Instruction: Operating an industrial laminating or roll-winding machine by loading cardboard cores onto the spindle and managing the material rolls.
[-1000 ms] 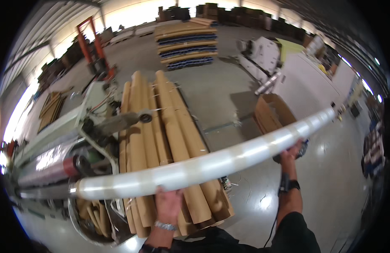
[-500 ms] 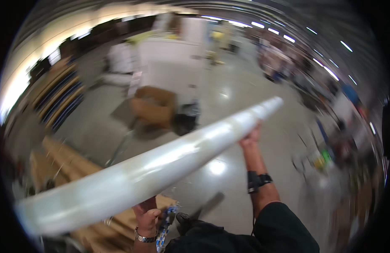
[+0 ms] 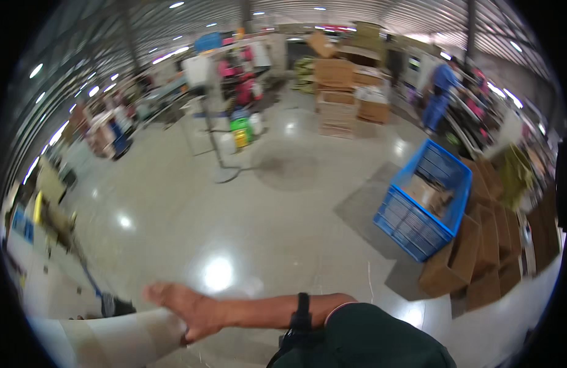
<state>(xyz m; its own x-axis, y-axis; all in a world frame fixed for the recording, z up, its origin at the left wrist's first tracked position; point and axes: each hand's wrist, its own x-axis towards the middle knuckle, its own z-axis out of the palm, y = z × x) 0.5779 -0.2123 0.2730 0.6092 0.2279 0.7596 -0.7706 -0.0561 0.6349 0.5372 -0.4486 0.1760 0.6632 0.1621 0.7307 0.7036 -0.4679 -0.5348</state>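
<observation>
Your right hand [image 3: 185, 310], fingers spread, steadying end of white roll [image 3: 105, 340]; left hand out of view.

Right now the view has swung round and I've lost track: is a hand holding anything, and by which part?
The right hand rests on the near end of the white tube; its grip can't be told. The left hand isn't in view.

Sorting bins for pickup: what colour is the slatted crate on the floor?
Blue; the crate shows clearly in the head view.
</observation>
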